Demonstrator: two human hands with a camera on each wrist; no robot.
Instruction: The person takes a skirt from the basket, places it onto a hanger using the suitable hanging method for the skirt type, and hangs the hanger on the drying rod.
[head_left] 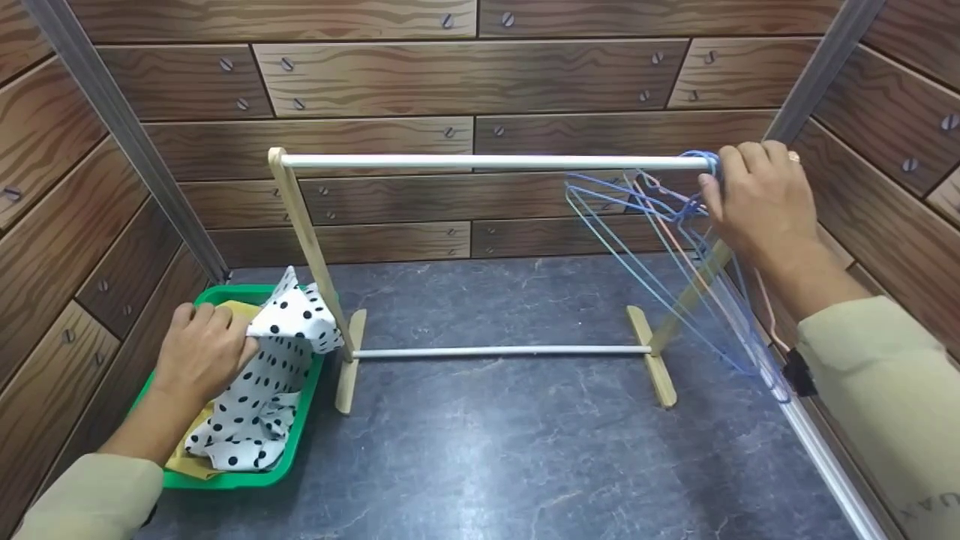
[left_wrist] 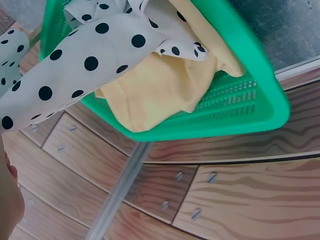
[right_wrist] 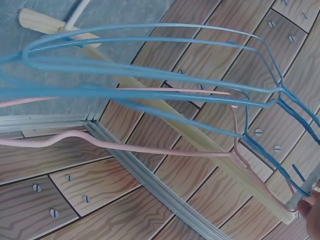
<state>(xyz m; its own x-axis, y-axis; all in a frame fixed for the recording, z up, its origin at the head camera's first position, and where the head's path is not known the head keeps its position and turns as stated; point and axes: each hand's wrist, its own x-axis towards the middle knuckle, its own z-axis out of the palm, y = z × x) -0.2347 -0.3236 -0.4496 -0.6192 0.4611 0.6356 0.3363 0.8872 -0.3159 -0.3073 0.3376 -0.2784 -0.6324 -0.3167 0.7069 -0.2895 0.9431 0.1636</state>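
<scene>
Sleeves (head_left: 877, 397) lead to left fingers (head_left: 201, 319) clamped on dotted cloth (head_left: 292, 321), right fingers (head_left: 752, 157) round rail (head_left: 480, 161) beside hangers (head_left: 686, 212).

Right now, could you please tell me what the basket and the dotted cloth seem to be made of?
The green basket looks like moulded plastic, slightly glossy: smooth rim, slotted walls. The dotted cloth seems matte fabric, perhaps cotton: it drapes in soft folds.

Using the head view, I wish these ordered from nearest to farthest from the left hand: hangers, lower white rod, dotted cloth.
1. Dotted cloth: held in the left hand.
2. Lower white rod: in the middle.
3. Hangers: at right, by the right hand.
</scene>
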